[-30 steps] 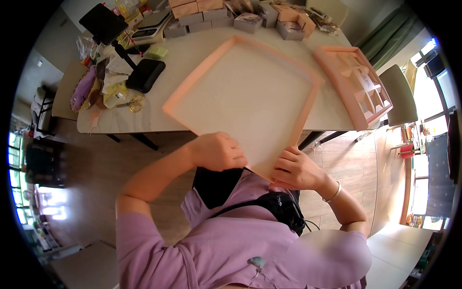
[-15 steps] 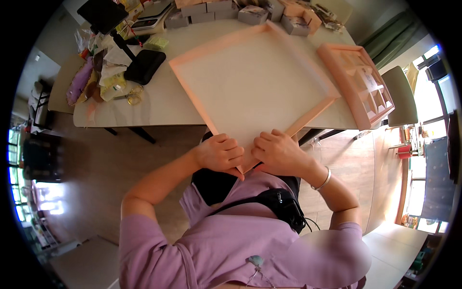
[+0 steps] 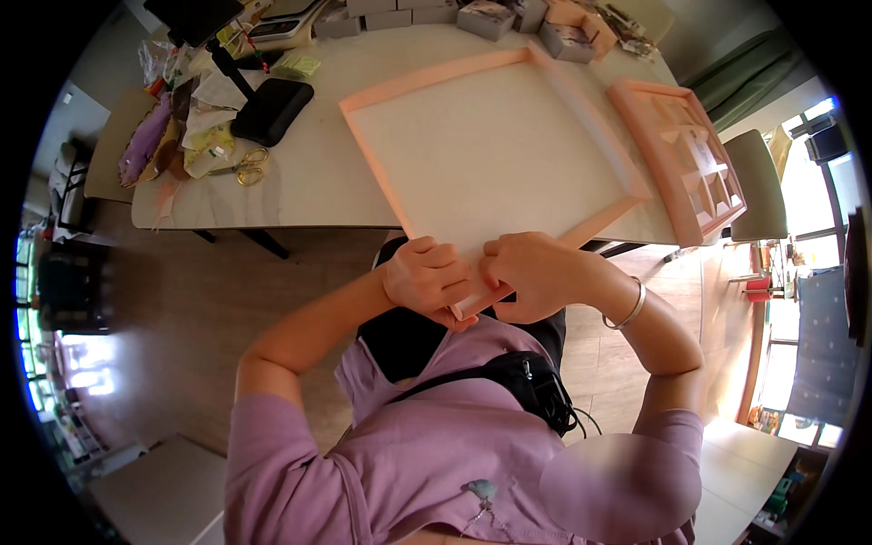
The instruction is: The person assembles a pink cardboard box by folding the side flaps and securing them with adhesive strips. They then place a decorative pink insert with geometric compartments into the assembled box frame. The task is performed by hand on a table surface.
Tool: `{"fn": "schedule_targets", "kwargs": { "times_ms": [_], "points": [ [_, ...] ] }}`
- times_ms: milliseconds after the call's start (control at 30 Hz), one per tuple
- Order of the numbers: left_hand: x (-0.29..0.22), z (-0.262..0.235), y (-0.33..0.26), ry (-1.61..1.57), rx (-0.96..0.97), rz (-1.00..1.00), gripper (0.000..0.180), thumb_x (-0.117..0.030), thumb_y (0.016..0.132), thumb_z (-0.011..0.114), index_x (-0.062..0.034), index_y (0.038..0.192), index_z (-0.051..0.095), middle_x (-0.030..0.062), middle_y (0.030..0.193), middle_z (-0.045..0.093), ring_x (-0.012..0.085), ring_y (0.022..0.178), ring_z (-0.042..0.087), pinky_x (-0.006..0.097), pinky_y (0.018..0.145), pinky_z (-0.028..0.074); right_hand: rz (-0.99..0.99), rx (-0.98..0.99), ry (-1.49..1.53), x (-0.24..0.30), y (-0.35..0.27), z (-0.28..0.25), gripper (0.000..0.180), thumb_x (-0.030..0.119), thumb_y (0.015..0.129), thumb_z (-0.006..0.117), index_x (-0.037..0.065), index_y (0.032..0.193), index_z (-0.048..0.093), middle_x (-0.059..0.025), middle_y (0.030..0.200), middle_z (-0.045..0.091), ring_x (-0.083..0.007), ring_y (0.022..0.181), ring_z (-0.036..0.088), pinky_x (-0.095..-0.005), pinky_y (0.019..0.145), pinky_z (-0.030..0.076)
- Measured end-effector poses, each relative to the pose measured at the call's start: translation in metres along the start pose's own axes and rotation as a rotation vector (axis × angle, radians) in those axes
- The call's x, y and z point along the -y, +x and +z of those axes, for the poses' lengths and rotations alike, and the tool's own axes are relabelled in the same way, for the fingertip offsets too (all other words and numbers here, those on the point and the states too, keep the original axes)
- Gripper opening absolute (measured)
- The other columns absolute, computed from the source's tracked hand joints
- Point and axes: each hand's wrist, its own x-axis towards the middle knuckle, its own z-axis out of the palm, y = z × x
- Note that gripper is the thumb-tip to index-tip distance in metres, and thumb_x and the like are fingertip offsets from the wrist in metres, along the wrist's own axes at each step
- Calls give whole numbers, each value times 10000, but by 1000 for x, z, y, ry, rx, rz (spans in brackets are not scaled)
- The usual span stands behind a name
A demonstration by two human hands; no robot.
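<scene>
A large shallow box lid (image 3: 490, 145) with folded peach sides and a pale inner face lies turned cornerwise, its far part over the table and its near corner reaching past the table edge toward me. My left hand (image 3: 429, 278) is closed around the side just left of that near corner, thumb beneath. At the right side of the same corner, my right hand (image 3: 538, 274) has its fingers bent over the peach wall, gripping it. The fingertips of both hands are partly hidden. To the right stands a peach box (image 3: 668, 154) with several compartments, close to the lid's right corner.
On the white table (image 3: 318, 195), a black stand (image 3: 272, 111) and gold-handled scissors (image 3: 252, 167) are at the left. Beside them are plastic bags and a purple-lined tray (image 3: 147, 145). Several grey boxes (image 3: 486, 18) line the back. A chair (image 3: 756, 182) stands at the right.
The lid has shifted slightly right. My right hand has slid a little outward along the wall, uncovering more of the near corner; the left hand has moved slightly right with the lid.
</scene>
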Motion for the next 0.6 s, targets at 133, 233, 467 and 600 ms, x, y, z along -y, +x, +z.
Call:
{"fn": "schedule_targets", "kwargs": {
  "times_ms": [133, 233, 467, 600],
  "points": [
    [2, 0, 2, -23, 2, 5, 492, -557, 765, 696, -175, 595, 437, -41, 704, 549, 153, 579, 440, 293, 516, 291, -118, -130, 143, -16, -8, 12, 240, 214, 758, 748, 51, 900, 644, -106, 922, 611, -312, 929, 602, -417, 787, 496],
    [5, 2, 1, -35, -9, 0, 492, -555, 757, 698, -175, 599, 428, -44, 708, 556, 153, 577, 444, 292, 508, 288, -158, -246, 58, -21, -10, 20, 209, 184, 771, 749, 47, 895, 650, -122, 927, 607, -315, 946, 609, -413, 769, 506],
    [29, -26, -5, -109, 67, -32, 436, -450, 632, 751, -173, 618, 415, -43, 682, 492, 158, 597, 450, 305, 492, 304, -40, -608, -264, -40, -28, 25, 101, 102, 819, 687, 70, 855, 598, -59, 878, 540, -234, 912, 584, -377, 760, 504],
    [40, -30, -3, -180, 103, 2, 371, -372, 640, 730, -174, 619, 417, -43, 664, 481, 155, 594, 444, 301, 487, 316, -160, -657, -243, -51, -24, 35, 119, 109, 814, 704, 70, 833, 593, -59, 842, 540, -242, 835, 591, -370, 713, 506]
  ]
}}
